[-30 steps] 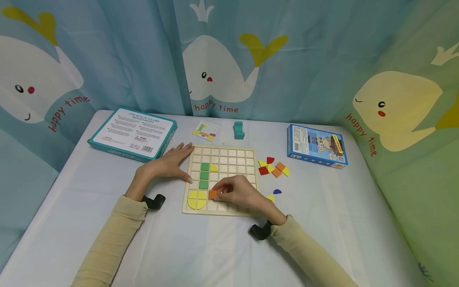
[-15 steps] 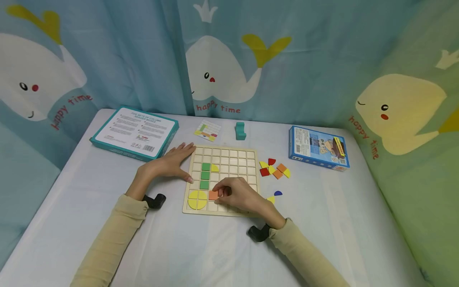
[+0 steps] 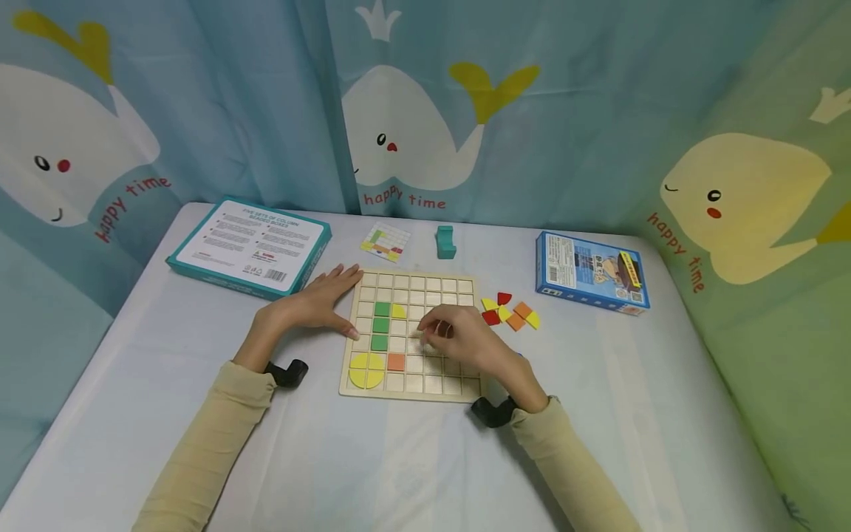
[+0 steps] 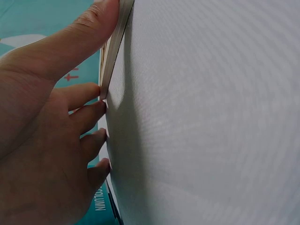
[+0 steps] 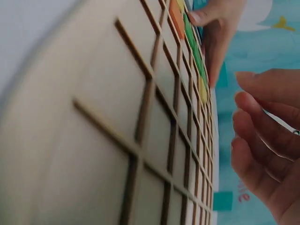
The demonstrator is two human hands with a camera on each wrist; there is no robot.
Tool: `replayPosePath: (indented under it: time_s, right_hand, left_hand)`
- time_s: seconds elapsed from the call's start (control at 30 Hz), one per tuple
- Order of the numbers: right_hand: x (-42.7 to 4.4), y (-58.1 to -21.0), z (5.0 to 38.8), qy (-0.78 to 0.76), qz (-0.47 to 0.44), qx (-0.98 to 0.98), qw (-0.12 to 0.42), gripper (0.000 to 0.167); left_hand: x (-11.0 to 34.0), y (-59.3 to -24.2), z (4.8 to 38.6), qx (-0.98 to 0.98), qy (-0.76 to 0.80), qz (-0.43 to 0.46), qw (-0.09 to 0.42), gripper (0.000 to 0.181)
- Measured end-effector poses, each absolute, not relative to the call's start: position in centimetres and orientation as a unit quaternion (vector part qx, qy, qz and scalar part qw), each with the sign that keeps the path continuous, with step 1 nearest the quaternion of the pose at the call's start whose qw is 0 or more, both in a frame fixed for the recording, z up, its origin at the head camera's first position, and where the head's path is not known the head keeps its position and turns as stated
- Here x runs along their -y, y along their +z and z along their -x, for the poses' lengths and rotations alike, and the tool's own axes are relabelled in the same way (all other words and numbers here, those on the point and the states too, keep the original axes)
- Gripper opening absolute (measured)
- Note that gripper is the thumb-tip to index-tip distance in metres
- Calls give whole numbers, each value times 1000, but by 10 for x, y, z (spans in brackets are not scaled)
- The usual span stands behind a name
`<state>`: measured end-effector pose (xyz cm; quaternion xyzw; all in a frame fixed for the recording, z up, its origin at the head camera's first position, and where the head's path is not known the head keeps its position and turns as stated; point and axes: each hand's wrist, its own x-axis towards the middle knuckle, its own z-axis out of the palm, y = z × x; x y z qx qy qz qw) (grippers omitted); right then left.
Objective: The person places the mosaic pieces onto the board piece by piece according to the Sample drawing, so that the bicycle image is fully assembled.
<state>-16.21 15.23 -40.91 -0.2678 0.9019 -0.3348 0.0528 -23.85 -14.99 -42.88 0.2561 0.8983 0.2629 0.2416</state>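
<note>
A wooden grid board (image 3: 425,279) lies on the table. My left hand (image 3: 318,301) rests at its left side with fingers spread; in the left wrist view the thumb (image 4: 89,28) touches the board's edge. Above the board's right half, my right hand (image 3: 459,336) holds nothing and its fingers are loosely bent. In the right wrist view its fingertips are apart from the board. An orange square tile (image 3: 396,362) sits in a cell beside a yellow circle (image 3: 366,370) made of quarter pieces. Higher up are several green square tiles (image 3: 380,325) and one yellow quarter piece (image 3: 398,311).
Red, yellow and orange loose tiles (image 3: 516,322) lie right of the board. A pattern card (image 3: 385,241) and a teal block (image 3: 445,242) stand behind it. A teal box (image 3: 249,245) is at back left, a blue box (image 3: 592,272) at back right.
My right hand has let go of the orange square tile, which now lies flat in its cell, and has lifted away up and to the right. My left hand has stayed put.
</note>
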Motion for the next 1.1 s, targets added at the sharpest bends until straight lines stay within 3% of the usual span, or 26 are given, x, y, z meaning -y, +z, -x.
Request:
replayPosePath:
  time_s: [0.57,0.8,1.1]
  right_hand:
    - [-210,-406,181,-307,198,-929,-57,15]
    - [-226,-404,185,-303,158,-938,-57,16]
    - [-253,-403,189,-300,99,-949,-15,17]
  left_hand:
    - [151,-426,235,-898,267,-258,237,117]
    - [151,-425,235,-897,269,-254,240,117]
    - [151,-427,236,-897,267,-259,239,118]
